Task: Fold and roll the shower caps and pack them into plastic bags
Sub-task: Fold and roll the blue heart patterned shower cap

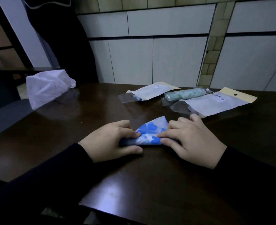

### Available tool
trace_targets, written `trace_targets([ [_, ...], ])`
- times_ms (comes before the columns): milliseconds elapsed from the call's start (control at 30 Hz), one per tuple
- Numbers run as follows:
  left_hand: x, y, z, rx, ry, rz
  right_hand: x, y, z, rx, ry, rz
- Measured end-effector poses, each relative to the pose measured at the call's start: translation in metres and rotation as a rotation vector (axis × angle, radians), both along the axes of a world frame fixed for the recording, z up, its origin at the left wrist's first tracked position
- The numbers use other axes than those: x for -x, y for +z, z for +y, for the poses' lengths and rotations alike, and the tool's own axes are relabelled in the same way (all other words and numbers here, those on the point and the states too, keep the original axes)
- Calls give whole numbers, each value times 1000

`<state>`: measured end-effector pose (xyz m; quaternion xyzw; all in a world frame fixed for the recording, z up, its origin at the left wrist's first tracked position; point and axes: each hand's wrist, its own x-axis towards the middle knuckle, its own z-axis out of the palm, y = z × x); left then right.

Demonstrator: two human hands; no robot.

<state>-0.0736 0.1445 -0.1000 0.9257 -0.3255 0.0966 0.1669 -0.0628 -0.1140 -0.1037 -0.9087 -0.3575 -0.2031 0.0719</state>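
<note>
Rolling of the blue shower cap [152, 135] is half done, pinched in both grips, left hand [113, 140] and right hand [190, 140]; beyond them three plastic bags [215, 103] look filled, bagging of this one remaining.

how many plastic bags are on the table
3, all at the far right: one at the left with a blue roll, a clear middle one holding a green roll, and the rightmost just beyond the right hand.
</note>
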Motion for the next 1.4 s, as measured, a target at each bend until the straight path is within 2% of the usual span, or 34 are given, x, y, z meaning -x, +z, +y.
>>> trace_targets([
  [167,-2,7,-4,14,2,41,-2,13,-3,54,-47,241],
  [333,1,15,-2,-18,-65,101,-1,21,-7,-20,43,466],
  [467,2,17,-4,48,16,166,-1,21,-1,-142,-23,576],
  [567,1,20,-8,75,68,175,1,14,2,-264,-119,512],
  [733,-1,18,-8,127,74,194,6,9,0,-208,-220,97],
  [800,-3,16,-8,122,65,119,5,9,1,-178,-207,13],
  [900,-1,12,-11,120,37,4,4,7,4,-127,-206,8],
  [1067,0,9,-15,64,75,-57,-3,0,9,-250,-206,-50],
  [1200,5,9,-21,-8,142,-40,-11,-3,12,-153,-146,-110],
  [1267,3,10,-25,-86,189,-32,-13,3,8,-68,-116,-15],
  [1333,-2,13,-26,-92,212,-12,-15,7,0,-8,-106,133],
  [1400,-3,16,-27,-99,205,14,-16,10,-4,15,-68,188],
])
